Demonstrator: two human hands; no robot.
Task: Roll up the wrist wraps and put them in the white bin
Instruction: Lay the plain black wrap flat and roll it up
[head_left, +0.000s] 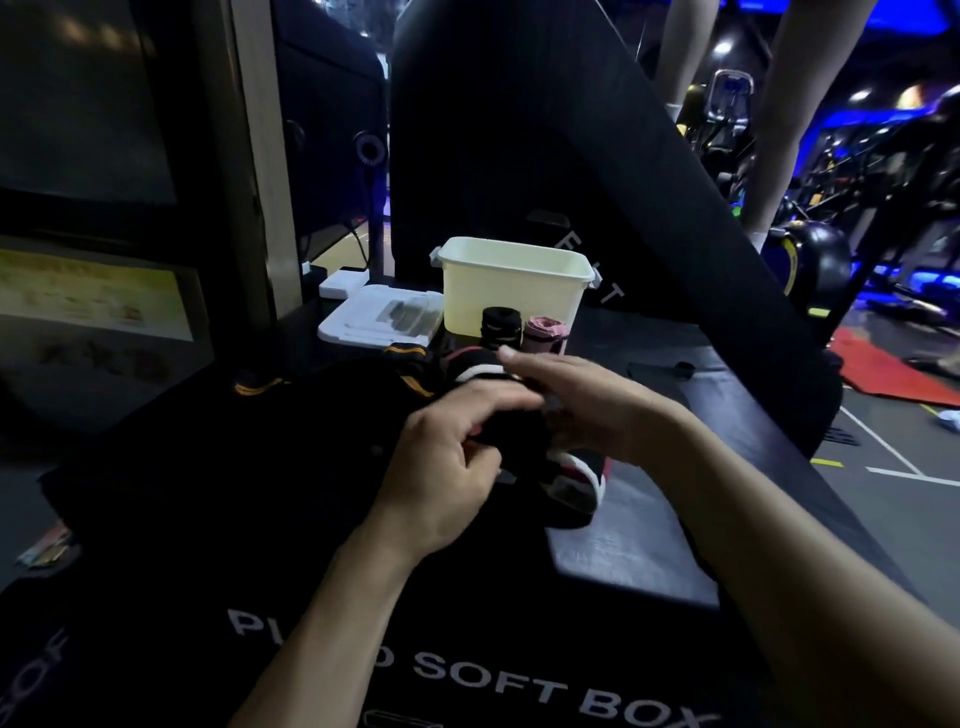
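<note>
On the black soft box (467, 670) lies a black wrist wrap with red and white stripes (574, 483). My left hand (447, 467) pinches its black end with curled fingers. My right hand (582, 400) holds the wrap from the right, fingers stretched over it. Behind the hands lies a loose black wrap with yellow stripes (410, 374). A rolled black wrap (500, 330) and a rolled pink wrap (543, 335) stand upright in front of the white bin (511, 291), outside it. What the bin holds is hidden.
A white lid (379, 319) lies left of the bin. A tall black padded slab (545, 156) leans behind the bin. Gym machines and another person's legs (789, 104) stand at the back right. A red mat (893, 371) lies on the floor to the right.
</note>
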